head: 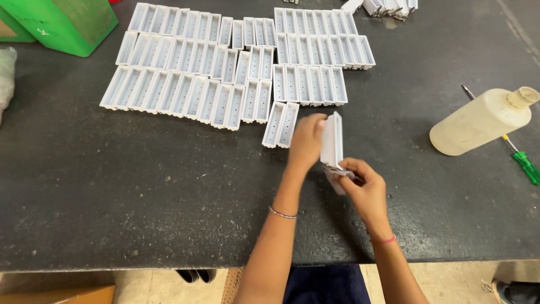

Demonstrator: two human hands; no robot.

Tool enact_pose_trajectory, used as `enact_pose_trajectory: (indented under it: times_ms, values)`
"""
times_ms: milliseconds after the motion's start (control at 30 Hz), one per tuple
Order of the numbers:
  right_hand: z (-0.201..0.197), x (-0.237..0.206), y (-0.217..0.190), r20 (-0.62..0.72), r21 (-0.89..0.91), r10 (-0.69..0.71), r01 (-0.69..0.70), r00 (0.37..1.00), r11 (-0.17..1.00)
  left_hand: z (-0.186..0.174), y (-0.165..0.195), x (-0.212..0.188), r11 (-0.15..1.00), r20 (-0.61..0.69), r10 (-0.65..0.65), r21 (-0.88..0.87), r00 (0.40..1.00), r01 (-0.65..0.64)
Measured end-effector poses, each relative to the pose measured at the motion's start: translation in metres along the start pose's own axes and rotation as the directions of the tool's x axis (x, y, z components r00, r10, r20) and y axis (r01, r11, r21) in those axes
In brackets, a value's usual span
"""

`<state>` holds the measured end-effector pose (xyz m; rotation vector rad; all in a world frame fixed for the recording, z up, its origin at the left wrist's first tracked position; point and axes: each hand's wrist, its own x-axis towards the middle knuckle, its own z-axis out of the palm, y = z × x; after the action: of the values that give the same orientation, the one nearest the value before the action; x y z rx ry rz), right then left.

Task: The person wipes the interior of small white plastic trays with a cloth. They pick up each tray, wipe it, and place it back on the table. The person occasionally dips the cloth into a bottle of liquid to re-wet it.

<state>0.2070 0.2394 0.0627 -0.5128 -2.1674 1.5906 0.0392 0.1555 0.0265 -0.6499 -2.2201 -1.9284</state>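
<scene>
My left hand (305, 143) grips the upper side of a long white plastic tray-like housing (332, 141), held on edge just above the dark table (140, 180). My right hand (363, 186) pinches the housing's lower end, where small metal parts show. Just left of my left hand lie two matching white housings (281, 125), open side up. Beyond them, several rows of the same housings (225, 62) lie side by side across the table's far half.
A cloudy plastic squeeze bottle (481, 121) lies on its side at the right, with a green-handled screwdriver (520, 155) beside it. A green box (67, 22) stands at the far left corner. More white parts (388, 7) sit at the top edge.
</scene>
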Motion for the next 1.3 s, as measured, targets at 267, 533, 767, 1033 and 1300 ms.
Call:
enact_pose_trajectory:
  times_ms: [267,533,767,1033,1300]
  values:
    - [0.03,0.031,-0.011,0.035,-0.318,-0.003,0.014,0.999,0.948,-0.077,0.011,0.018,0.974,-0.346,-0.01,0.209,0.938,0.088]
    - [0.058,0.056,-0.022,0.306,-0.482,-0.343,0.455,0.888,0.749,-0.08,0.003,0.023,0.959,-0.3,-0.032,0.258,0.953,0.114]
    - [0.023,0.077,-0.026,0.318,-0.442,-0.317,0.436,0.893,0.784,-0.071,0.004,0.02,0.902,-0.219,-0.109,0.388,0.97,0.189]
    - [-0.046,0.119,0.018,-0.112,-0.203,-0.247,0.222,0.962,0.954,-0.056,0.002,0.019,0.85,-0.202,-0.074,0.499,0.977,0.168]
    - [-0.049,0.127,0.056,-0.14,-0.016,-0.203,0.203,0.969,0.979,-0.038,0.004,0.018,0.835,-0.151,0.019,0.546,0.988,0.067]
